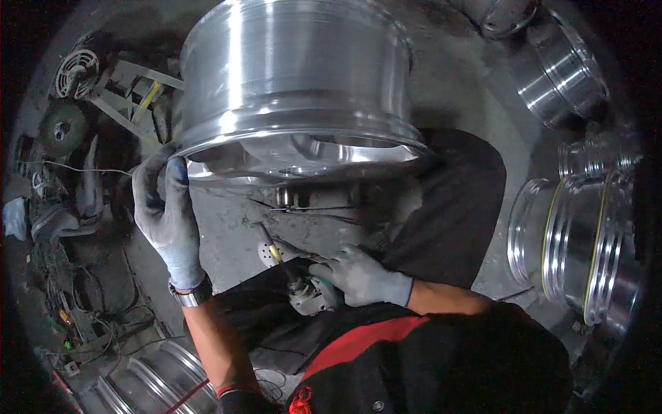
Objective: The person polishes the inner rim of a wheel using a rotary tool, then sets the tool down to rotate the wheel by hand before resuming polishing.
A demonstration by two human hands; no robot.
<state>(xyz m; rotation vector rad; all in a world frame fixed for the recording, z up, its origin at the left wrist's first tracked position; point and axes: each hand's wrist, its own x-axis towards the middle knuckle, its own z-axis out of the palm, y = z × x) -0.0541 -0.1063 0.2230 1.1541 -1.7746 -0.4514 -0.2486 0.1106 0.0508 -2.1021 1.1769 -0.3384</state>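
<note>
A large silver alloy wheel rim (296, 76) stands in front of me, its spoked face turned down toward my lap. My left hand (165, 207), in a grey glove, is closed on the left side of the rim's lower lip, thumb and fingers pinching the edge. Over my lap, my right hand (365, 276), also gloved, is wrapped against a handheld grinder (314, 297). A thin shaft with a yellow band (276, 253) sticks up from the tool's head, pointing at the rim. The grinder's far side and part of my right fingers are hidden.
More polished rims stand at the right (572, 241) and upper right (558, 69). Another rim (158, 376) lies at the lower left. Cables and clutter (83, 297) cover the left side, near a round disc (62, 127) and a metal frame (131, 103).
</note>
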